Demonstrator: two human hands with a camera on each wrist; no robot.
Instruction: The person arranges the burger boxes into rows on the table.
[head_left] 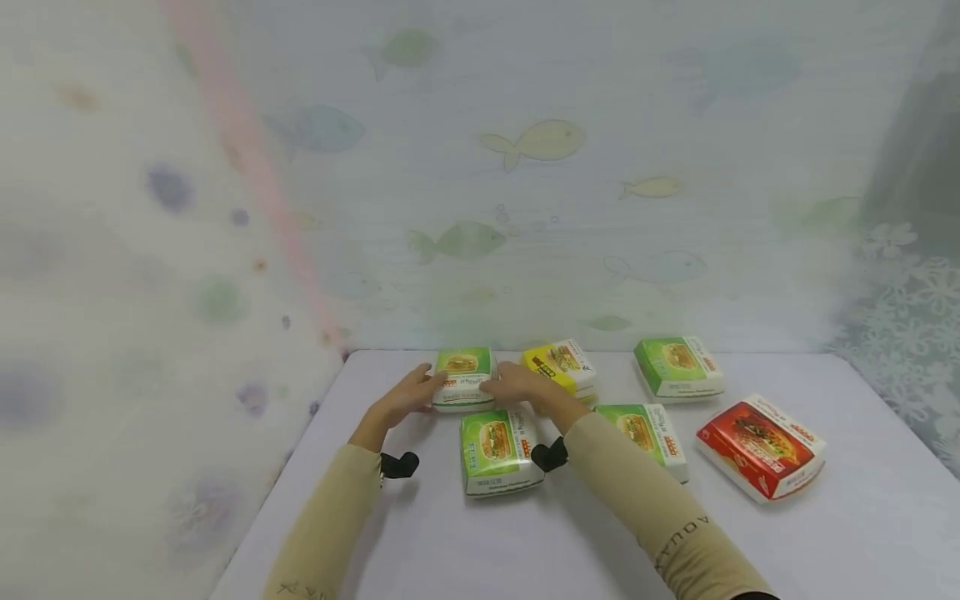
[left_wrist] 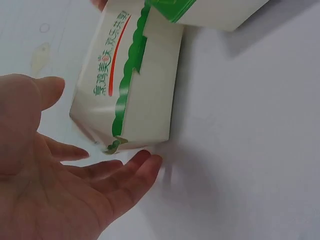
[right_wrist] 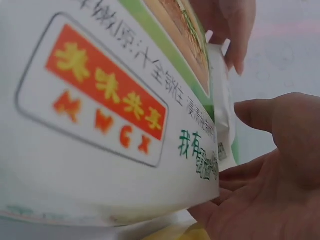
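Observation:
A green and white burger box (head_left: 462,367) lies at the back left of the table, between my two hands. At its left side is my left hand (head_left: 407,398); in the left wrist view those fingers (left_wrist: 132,182) extend along the end of the box, with the thumb apart from it. My right hand (head_left: 525,385) is at the opposite side, its thumb by the box edge in the right wrist view. Just in front lies a second green burger box (head_left: 491,450), which fills much of the right wrist view and hides some right fingertips.
Right of my right hand is a yellow burger box (head_left: 566,367). Another green box (head_left: 645,429) lies partly behind my right forearm. Farther right are a green box (head_left: 678,367) and a red burger box (head_left: 761,446). A patterned curtain (head_left: 525,208) hangs behind the white table (head_left: 420,533).

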